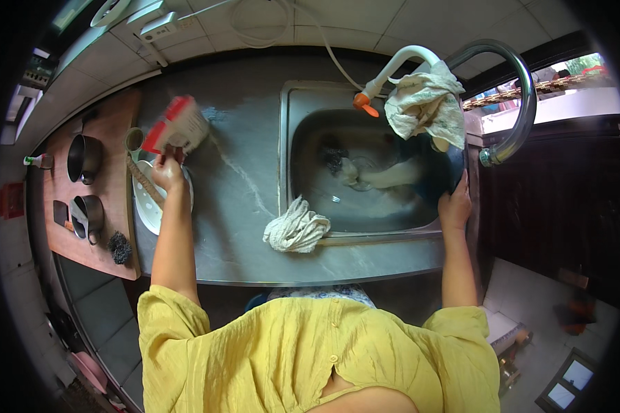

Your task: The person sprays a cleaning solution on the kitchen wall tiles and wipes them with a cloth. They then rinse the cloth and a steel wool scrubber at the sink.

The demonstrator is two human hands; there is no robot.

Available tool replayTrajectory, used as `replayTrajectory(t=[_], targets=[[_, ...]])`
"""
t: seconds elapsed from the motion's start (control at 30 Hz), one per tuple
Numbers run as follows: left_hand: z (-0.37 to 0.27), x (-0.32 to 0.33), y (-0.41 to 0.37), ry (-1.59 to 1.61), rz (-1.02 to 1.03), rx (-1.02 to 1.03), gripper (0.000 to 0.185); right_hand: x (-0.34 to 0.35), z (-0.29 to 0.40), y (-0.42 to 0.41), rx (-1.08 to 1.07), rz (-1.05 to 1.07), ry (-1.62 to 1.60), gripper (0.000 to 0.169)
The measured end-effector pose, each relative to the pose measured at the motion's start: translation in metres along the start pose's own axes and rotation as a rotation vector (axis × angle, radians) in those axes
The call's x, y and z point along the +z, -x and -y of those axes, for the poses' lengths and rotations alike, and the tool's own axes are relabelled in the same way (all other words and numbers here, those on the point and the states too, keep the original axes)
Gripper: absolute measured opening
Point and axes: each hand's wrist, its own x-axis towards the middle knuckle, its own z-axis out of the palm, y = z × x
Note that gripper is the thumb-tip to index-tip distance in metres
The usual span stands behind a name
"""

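Note:
My left hand (pixel 170 170) grips the lower edge of a red and white printed packet (pixel 178 124), held over the counter and blurred. Just below that hand lies a white perforated plastic tray or basket (pixel 150 201), partly covered by my forearm. My right hand (pixel 454 206) is at the right rim of the steel sink (pixel 285 144), its fingers on the edge of a dark, rounded piece of cookware (pixel 455 162). Most of that piece is hidden or lost in shadow. Inside the sink are a dark scourer (pixel 335 157) and a round drain (pixel 360 168).
A white tap (pixel 408 54) with an orange lever and a draped cloth (pixel 426 100) overhangs the sink. A metal pipe (pixel 527 82) arches at right. A crumpled cloth (pixel 297 227) lies at the sink's front left corner. Pots (pixel 85 160) and a scourer (pixel 119 248) sit on a wooden board (pixel 57 206).

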Motion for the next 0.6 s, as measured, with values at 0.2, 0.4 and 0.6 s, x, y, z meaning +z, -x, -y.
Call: replayTrajectory(t=[0.2,0.4,0.6], targets=[[0.008,0.036,-0.025,0.035,-0.290,-0.050,0.024,-0.004,-0.007,0.009,-0.375,-0.263,0.004,0.074],[0.024,0.077,0.088,-0.320,0.080,0.121,0.032,0.015,-0.027,0.011,-0.062,-0.214,-0.161,0.068],[0.065,0.175,0.209,-0.834,1.118,0.502,0.035,0.061,-0.074,0.006,0.631,0.135,-0.871,0.045]])
